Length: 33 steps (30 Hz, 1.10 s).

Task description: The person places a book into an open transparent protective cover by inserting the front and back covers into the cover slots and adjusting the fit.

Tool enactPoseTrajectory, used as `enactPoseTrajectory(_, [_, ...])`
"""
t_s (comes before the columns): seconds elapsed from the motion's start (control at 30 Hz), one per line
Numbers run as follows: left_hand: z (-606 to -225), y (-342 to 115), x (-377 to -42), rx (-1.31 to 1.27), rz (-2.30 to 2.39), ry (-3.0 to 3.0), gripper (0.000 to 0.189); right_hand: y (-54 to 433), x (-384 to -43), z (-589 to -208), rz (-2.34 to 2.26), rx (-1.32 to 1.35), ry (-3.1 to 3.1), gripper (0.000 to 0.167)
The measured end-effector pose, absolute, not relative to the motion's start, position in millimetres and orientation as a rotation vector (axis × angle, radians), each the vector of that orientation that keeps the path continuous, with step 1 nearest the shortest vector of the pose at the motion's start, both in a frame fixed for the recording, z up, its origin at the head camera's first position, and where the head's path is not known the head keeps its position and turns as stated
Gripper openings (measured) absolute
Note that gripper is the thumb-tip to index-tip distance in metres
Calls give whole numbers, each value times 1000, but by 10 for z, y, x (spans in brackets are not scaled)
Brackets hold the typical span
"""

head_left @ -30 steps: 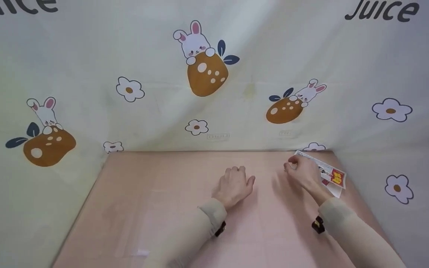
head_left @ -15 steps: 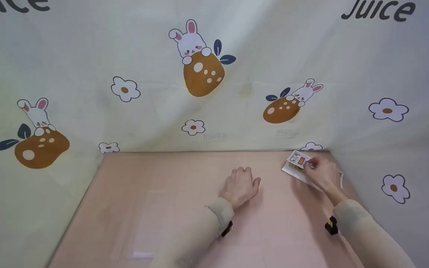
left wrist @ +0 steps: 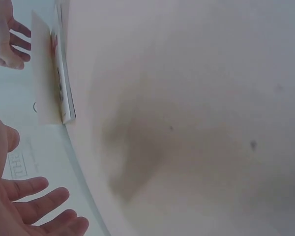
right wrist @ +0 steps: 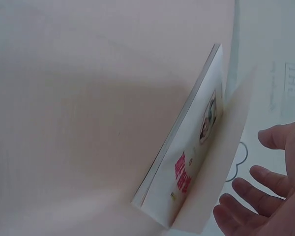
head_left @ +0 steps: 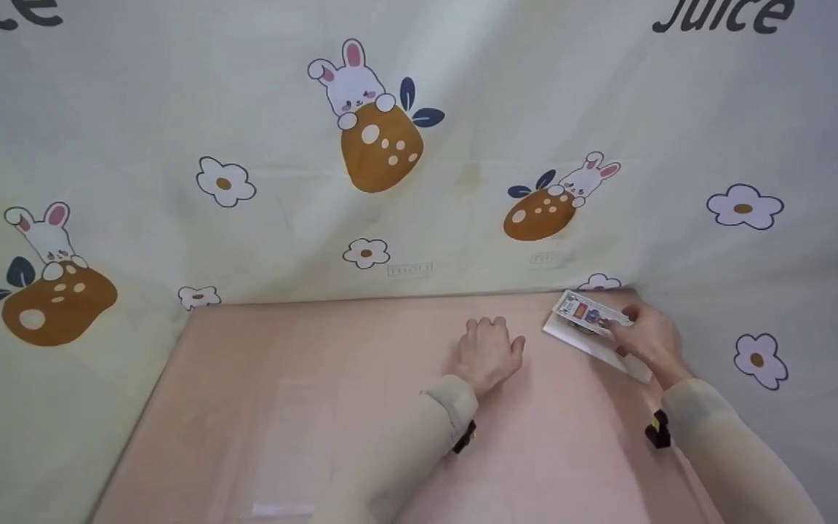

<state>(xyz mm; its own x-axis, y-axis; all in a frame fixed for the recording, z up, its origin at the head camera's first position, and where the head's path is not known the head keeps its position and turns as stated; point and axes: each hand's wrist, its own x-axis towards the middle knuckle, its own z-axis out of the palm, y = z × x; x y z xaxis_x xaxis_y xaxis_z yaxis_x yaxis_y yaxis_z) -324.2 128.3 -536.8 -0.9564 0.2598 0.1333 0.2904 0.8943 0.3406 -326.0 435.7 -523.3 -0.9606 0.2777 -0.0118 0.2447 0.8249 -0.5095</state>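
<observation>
A thin booklet (right wrist: 157, 172) lies at the far right of the table, its printed cover (head_left: 586, 313) raised at an angle over the white pages. My right hand (head_left: 648, 338) is at the cover's right part. In the right wrist view its thumb and fingers are spread loosely behind the cover and do not pinch it. Whether the fingertips touch the cover, I cannot tell. My left hand (head_left: 488, 353) is held palm down over the table, left of the booklet, with nothing in it. Its fingers (left wrist: 44, 204) look relaxed and slightly bent in the left wrist view.
The pink table (head_left: 302, 407) ends at the back against a pale cloth (head_left: 281, 218) printed with rabbits, fruit and flowers. More cloth hangs along the left and right sides. The booklet lies near the back right corner.
My right hand has moved right along the booklet, and the cover's printed face now shows at its left. My left hand has shifted right, nearer the booklet. The view has turned slightly right.
</observation>
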Motion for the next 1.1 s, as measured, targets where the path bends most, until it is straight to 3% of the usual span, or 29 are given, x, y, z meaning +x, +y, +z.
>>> enactPoseTrajectory(0.33, [-5297,1581,-3363,-425,-605,-3006,48,4618,-3324,-5384,956,-567,-2974,77])
enactPoseTrajectory(0.5, [-5344,1675,-3407,-395,-649,-3058,50,4680,-3367,-5506,1163,-624,-2955,99])
enactPoseTrajectory(0.63, [-5398,1700,-3479,-369,-678,-3080,48,4500,-3231,-5357,1363,-721,-2894,114])
enactPoseTrajectory(0.77, [-5417,1714,-3517,-325,-697,-3091,45,4317,-3102,-5164,1346,-735,-2918,114])
enactPoseTrajectory(1.1, [-5384,1869,-3527,-286,-712,-3131,44,4368,-3051,-5100,1242,-723,-3007,122])
